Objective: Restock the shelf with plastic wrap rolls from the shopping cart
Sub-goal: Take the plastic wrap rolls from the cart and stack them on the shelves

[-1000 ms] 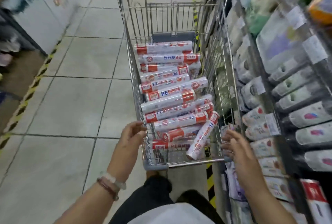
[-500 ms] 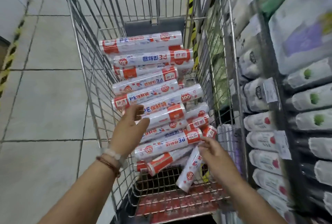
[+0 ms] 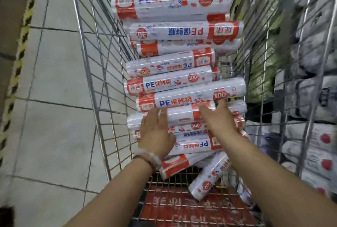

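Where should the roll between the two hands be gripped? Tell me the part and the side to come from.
Grip the roll at its two ends, coming down from above. It lies crosswise on top of the pile in the cart, so its ends are exposed: left hand curls round the left end, right hand round the right.

Tiled floor [image 3: 54, 81], striped tape [image 3: 21, 31]

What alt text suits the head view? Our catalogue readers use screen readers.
A person's left hand and right hand, fingers extended, reach onto a plastic wrap roll in a pile of red-and-white rolls in a wire shopping cart. Stocked shelves stand on the right, tiled floor on the left.
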